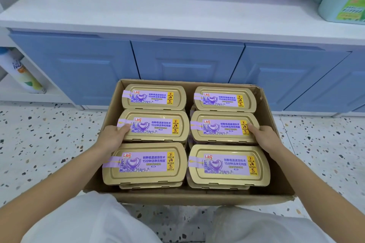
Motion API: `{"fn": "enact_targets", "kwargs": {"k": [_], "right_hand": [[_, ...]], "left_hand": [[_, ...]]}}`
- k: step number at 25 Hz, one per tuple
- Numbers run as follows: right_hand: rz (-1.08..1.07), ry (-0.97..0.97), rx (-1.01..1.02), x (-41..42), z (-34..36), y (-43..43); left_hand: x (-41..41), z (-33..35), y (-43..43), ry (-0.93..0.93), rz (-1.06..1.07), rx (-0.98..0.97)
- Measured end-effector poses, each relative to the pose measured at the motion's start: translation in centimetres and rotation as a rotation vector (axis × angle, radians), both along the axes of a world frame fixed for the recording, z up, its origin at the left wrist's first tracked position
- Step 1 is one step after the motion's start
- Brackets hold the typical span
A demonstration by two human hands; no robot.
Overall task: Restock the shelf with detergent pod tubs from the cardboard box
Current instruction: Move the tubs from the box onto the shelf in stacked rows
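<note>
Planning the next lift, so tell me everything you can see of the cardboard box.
The cardboard box is plain brown and open-topped, sitting on the speckled floor in front of the blue cabinet. It holds six gold-lidded tubs in two columns of three, with more lids showing beneath. The left hand grips the middle left tub and the right hand the middle right tub, both reaching in over the side walls.

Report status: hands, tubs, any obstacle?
Hands: left hand grips middle-left tub, right hand grips middle-right tub. Both sit in cardboard box. Path up to shelf open.
</note>
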State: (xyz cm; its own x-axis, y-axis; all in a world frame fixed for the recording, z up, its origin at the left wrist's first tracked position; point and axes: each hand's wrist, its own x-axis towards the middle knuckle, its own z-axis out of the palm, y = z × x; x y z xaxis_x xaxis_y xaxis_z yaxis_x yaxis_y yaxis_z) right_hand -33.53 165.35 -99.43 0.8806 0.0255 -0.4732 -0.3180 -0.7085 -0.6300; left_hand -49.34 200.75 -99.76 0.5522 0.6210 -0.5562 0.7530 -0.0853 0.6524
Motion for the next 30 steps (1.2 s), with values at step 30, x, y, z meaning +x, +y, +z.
{"fn": "enact_targets", "kwargs": {"k": [30], "right_hand": [[0.008,-0.450,0.225,13.2,26.1,4.1]], "left_hand": [[10.1,26.2,6.9,-0.550,-0.040,0.208]]}}
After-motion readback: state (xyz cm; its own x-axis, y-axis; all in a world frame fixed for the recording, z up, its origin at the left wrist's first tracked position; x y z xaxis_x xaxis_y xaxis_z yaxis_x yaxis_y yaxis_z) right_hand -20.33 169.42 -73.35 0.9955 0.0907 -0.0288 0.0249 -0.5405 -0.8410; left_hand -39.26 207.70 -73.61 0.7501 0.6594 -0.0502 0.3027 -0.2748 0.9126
